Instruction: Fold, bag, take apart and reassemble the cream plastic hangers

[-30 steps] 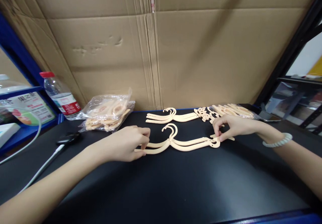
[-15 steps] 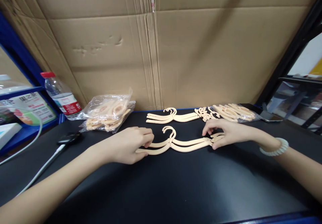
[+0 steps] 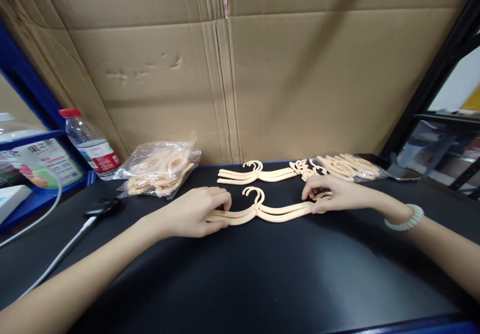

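Observation:
Two beige plastic clothes hangers (image 3: 281,215) lie side by side in front of me, almost together, their hooks pointing to the back. My left hand (image 3: 198,211) has its thumb and fingers closed around their left ends. At the right ends my right hand (image 3: 333,194) is curled with thumb and fingers on the hangers; a curved beige part (image 3: 323,195) shows under its palm. Behind these lies another group of beige hangers (image 3: 277,175), stacked closely with hooks overlapping. A pile of small beige pieces (image 3: 305,169) sits at that group's right end.
Bagged beige parts (image 3: 157,169) lie at back left, and more bagged parts (image 3: 348,166) at back right. A red-capped bottle (image 3: 92,146) leans by the blue shelf. A black device (image 3: 103,207) with a white cable lies left. Cardboard (image 3: 300,74) walls the back.
The front two hangers have come closer together, the near one shifting back toward the far one. Both hands have moved slightly back with them.

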A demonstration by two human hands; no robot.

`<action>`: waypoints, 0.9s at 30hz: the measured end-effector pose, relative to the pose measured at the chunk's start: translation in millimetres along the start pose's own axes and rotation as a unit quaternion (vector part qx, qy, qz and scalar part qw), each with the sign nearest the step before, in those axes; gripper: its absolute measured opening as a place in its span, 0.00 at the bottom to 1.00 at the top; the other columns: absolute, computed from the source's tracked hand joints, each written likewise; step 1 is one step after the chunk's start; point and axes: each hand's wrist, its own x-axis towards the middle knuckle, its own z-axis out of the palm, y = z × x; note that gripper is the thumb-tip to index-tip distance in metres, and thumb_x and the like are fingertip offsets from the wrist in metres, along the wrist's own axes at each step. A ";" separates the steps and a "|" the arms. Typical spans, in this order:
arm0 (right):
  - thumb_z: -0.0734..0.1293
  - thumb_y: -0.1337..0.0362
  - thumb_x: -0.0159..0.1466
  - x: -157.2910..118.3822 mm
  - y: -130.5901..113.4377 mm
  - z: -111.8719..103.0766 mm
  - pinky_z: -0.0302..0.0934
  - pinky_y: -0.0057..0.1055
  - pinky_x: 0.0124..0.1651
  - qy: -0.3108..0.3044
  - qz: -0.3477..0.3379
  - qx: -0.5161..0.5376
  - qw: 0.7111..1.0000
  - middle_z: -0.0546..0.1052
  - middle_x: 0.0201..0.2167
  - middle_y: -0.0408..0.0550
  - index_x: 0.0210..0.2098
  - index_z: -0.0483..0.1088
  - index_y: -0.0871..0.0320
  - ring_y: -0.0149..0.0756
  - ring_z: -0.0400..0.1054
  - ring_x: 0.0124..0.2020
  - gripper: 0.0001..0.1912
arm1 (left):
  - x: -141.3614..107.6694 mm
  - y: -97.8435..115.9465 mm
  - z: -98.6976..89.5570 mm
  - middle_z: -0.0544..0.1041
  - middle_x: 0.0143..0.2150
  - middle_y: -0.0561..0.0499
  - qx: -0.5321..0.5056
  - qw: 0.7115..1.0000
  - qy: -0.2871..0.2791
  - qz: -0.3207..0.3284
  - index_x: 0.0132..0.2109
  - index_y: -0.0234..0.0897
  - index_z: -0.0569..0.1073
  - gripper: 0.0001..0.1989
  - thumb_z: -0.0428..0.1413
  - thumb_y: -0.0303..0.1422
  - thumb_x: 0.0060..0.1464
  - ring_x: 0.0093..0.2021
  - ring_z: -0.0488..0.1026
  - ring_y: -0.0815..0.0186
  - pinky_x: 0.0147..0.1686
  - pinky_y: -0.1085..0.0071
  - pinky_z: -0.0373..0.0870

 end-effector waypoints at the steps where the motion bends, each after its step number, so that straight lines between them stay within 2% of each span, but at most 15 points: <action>1: 0.67 0.50 0.59 0.9 2.7 0.4 0.62 0.33 0.37 0.023 0.001 0.002 1.000 0.75 0.34 0.49 0.37 0.74 0.58 0.38 0.68 0.35 0.17 | 0.6 -4.5 2.3 0.72 0.37 0.52 -0.009 1.000 0.019 -0.012 0.39 0.39 0.68 0.06 0.55 0.33 0.54 0.35 0.70 0.63 0.35 0.69 0.65; 4: 0.61 0.52 0.64 4.0 14.4 2.1 0.63 0.36 0.40 0.110 -0.001 -0.024 0.994 0.76 0.36 0.50 0.36 0.73 0.57 0.39 0.69 0.37 0.16 | 3.6 -24.4 14.4 0.74 0.41 0.49 -0.033 0.993 0.100 -0.045 0.42 0.38 0.70 0.08 0.52 0.36 0.57 0.41 0.72 0.60 0.43 0.65 0.68; 7: 0.59 0.55 0.65 6.6 29.6 2.6 0.62 0.40 0.42 0.177 0.004 -0.081 0.981 0.78 0.37 0.52 0.36 0.73 0.56 0.43 0.69 0.39 0.15 | 7.5 -47.1 29.7 0.75 0.47 0.46 -0.061 0.981 0.173 -0.062 0.46 0.38 0.70 0.11 0.49 0.36 0.59 0.49 0.72 0.58 0.51 0.60 0.67; 10: 0.58 0.57 0.64 7.6 42.3 -0.4 0.62 0.43 0.44 0.206 0.023 -0.141 0.968 0.78 0.35 0.52 0.36 0.74 0.56 0.45 0.69 0.39 0.14 | 10.9 -63.5 41.5 0.74 0.53 0.44 -0.075 0.973 0.206 -0.078 0.51 0.37 0.69 0.15 0.48 0.37 0.60 0.54 0.70 0.56 0.55 0.56 0.66; 12: 0.57 0.58 0.64 7.1 47.4 -4.4 0.61 0.44 0.45 0.219 0.041 -0.170 0.960 0.78 0.35 0.53 0.36 0.74 0.57 0.46 0.69 0.39 0.15 | 12.4 -69.1 46.2 0.72 0.56 0.42 -0.075 0.972 0.209 -0.078 0.53 0.36 0.69 0.17 0.47 0.37 0.60 0.56 0.69 0.56 0.57 0.55 0.64; 19: 0.58 0.61 0.62 1.5 57.1 -19.0 0.60 0.41 0.44 0.231 0.094 -0.209 0.946 0.79 0.36 0.52 0.37 0.74 0.56 0.46 0.69 0.39 0.14 | 13.2 -69.7 50.5 0.73 0.56 0.42 -0.042 0.978 0.191 -0.066 0.56 0.36 0.68 0.18 0.45 0.36 0.62 0.57 0.68 0.56 0.58 0.53 0.64; 23: 0.59 0.62 0.61 -2.1 59.0 -24.3 0.59 0.37 0.40 0.188 0.100 -0.228 0.950 0.79 0.34 0.51 0.33 0.74 0.57 0.43 0.70 0.36 0.12 | 12.8 -68.7 50.6 0.73 0.56 0.42 -0.036 0.979 0.189 -0.066 0.56 0.36 0.68 0.19 0.45 0.36 0.63 0.57 0.68 0.56 0.58 0.53 0.63; 27: 0.62 0.58 0.59 -6.2 56.6 -28.3 0.56 0.32 0.32 0.153 0.165 -0.235 0.946 0.78 0.26 0.47 0.28 0.74 0.56 0.38 0.69 0.28 0.12 | 13.1 -70.1 51.8 0.72 0.57 0.41 -0.031 0.980 0.185 -0.068 0.57 0.35 0.68 0.19 0.44 0.36 0.63 0.57 0.68 0.56 0.58 0.53 0.63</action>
